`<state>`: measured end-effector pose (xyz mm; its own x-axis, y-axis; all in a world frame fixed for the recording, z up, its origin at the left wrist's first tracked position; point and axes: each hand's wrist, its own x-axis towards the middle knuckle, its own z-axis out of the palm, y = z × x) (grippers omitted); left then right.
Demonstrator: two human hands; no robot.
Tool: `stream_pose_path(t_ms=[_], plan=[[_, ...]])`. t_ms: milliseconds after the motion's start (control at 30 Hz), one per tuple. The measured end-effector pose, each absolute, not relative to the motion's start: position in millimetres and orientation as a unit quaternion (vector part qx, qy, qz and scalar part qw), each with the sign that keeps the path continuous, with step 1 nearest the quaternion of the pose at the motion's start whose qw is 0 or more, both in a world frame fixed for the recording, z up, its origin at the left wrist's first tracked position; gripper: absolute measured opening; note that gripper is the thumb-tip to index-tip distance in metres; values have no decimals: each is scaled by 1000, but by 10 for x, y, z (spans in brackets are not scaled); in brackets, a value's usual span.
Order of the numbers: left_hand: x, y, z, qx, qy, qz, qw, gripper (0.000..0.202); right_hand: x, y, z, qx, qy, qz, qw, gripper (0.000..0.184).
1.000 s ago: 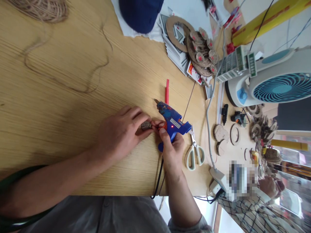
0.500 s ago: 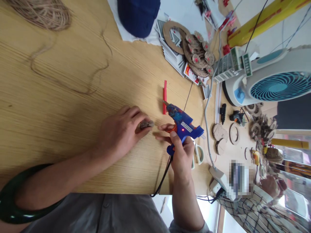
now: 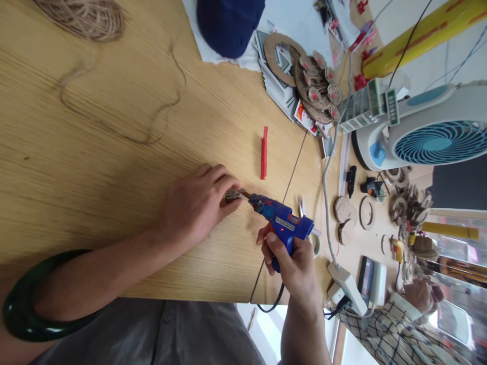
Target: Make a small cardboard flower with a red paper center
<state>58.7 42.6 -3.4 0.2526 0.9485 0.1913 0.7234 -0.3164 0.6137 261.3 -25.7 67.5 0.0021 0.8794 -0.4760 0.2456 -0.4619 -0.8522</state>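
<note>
My left hand (image 3: 194, 205) rests on the wooden table (image 3: 95, 167) and pinches a small frayed twine piece (image 3: 235, 193) between fingers and thumb. My right hand (image 3: 292, 256) is wrapped round the handle of a blue hot glue gun (image 3: 279, 219) whose red light is lit. The gun's nozzle points left and touches the twine piece. A dark green bangle (image 3: 36, 304) sits on my left forearm. The gun's black cord (image 3: 272, 304) hangs off the table's near edge.
A red strip (image 3: 264, 152) lies just beyond the gun. Scissors (image 3: 310, 230) are half hidden behind it. Loose twine (image 3: 114, 126) and a twine ball (image 3: 85, 17) lie at left. Cardboard rings, twine rosettes (image 3: 317, 86), a fan (image 3: 426, 132), a power strip (image 3: 348, 286) and another person's sleeve (image 3: 403, 324) crowd the right.
My right hand turned the glue gun and brought its nozzle down and left onto the twine piece. The left hand kept its pinch and barely moved.
</note>
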Motion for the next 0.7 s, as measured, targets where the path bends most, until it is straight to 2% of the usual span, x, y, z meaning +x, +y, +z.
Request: stream_pose_path(t_ms=[700], plan=[[573, 425, -1, 775, 538, 269, 190, 9, 2590, -209, 713, -674, -425, 565, 217, 34]])
